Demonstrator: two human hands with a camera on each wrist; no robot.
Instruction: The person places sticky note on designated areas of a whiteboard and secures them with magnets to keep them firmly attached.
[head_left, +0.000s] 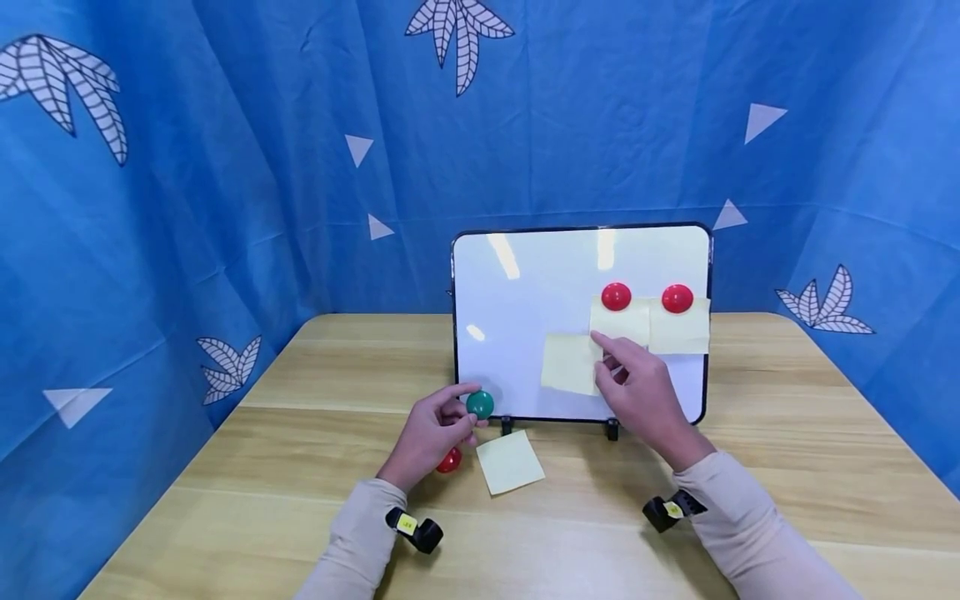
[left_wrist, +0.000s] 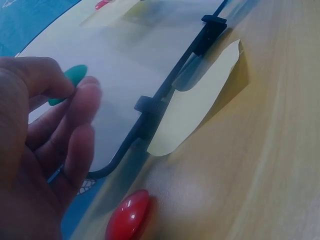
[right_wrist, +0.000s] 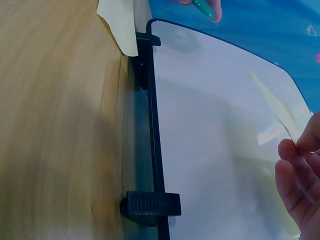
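Observation:
My left hand [head_left: 429,435] pinches a round green magnet [head_left: 480,405] near the lower left corner of a small whiteboard [head_left: 517,308]. A pale yellow sticky note [head_left: 567,364] is pinched along its right side by my right hand [head_left: 643,390], in front of the board's lower middle. In the right wrist view this held note [right_wrist: 274,106] appears nearly edge-on, between thumb and fingers. Two more notes, a left one [head_left: 618,318] and a right one [head_left: 679,332], are on the board's right side under red magnets [head_left: 617,297] [head_left: 677,298].
A loose sticky note [head_left: 510,462] lies curled on the wooden table [head_left: 600,542] before the board. Another red magnet [left_wrist: 128,215] lies beside it, below my left hand. Black feet [head_left: 612,429] support the board's lower edge. A blue patterned curtain [head_left: 600,125] hangs behind.

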